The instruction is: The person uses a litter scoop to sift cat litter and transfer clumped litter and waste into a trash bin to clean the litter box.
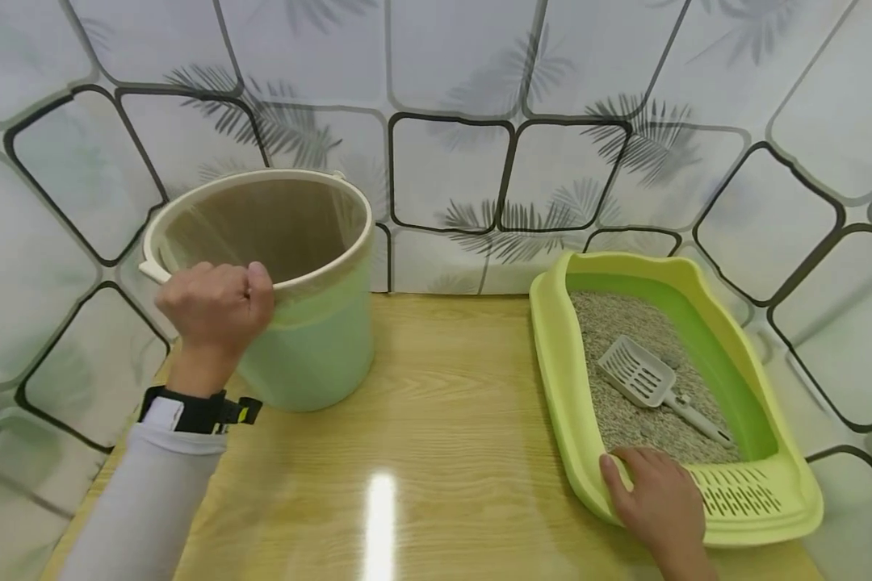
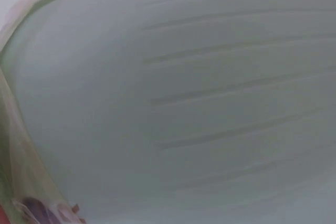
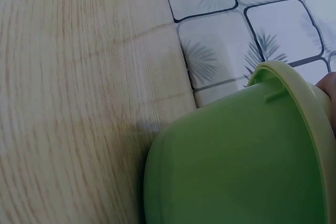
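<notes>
On the left stands a pale green trash can (image 1: 312, 363) with a clear bag lining it and folded over its cream rim. My left hand (image 1: 211, 311) grips the near side of that rim with curled fingers. The can's ribbed outer wall fills the left wrist view. At the right, a yellow-green litter box (image 1: 563, 387) holds grey-brown litter (image 1: 603, 420). My right hand (image 1: 657, 496) holds its near left rim, thumb outside and fingers over the top. A grey slotted litter scoop (image 1: 690, 415) lies on the litter, its handle toward the near right.
Both containers stand on a wood-grain table (image 1: 443, 387). A patterned white wall covering (image 1: 450, 177) rises right behind them and along both sides. Slots (image 1: 741, 492) pierce the litter box's near ledge. A stretch of tabletop separates the can from the box.
</notes>
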### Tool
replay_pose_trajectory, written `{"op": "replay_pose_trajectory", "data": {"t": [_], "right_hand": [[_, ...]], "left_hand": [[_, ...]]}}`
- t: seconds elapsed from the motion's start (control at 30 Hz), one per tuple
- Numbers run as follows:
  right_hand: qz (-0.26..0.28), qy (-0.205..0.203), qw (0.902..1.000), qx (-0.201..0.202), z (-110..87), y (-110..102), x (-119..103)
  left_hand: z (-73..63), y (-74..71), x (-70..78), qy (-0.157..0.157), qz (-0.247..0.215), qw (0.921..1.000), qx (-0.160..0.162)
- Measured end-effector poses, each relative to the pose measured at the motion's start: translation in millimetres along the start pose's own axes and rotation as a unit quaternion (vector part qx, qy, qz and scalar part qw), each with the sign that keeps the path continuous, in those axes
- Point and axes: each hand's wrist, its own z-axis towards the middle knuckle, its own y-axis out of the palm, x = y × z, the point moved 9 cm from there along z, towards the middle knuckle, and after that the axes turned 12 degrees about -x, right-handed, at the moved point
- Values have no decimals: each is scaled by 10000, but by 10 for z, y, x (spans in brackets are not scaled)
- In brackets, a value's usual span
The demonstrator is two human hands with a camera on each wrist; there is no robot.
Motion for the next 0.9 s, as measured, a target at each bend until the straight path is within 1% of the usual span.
{"op": "replay_pose_trajectory", "data": {"t": [0.1,0.27,0.37,0.5,0.6,0.73,0.9], "right_hand": [[-11,-34,9998,174,2,-24,-23],[-35,-59,9994,349,-1,-51,-26],[-36,-79,9993,372,3,-57,-40],[-31,-52,9995,297,8,-55,-58],[-19,-12,9997,246,7,-48,-56],[-38,-38,9994,345,-2,-48,-44],[-86,-65,9991,416,-11,-47,-31]], "left_hand": [[-18,29,226,90,-155,9998,27],[-21,143,583,372,-489,9981,3],[-15,212,792,569,-607,9965,-44],[-10,294,1052,799,-768,9938,-81],[-20,357,1229,954,-910,9912,-101],[-45,433,1443,1156,-1020,9879,-149],[-63,483,1659,1301,-1160,9846,-146]]}}
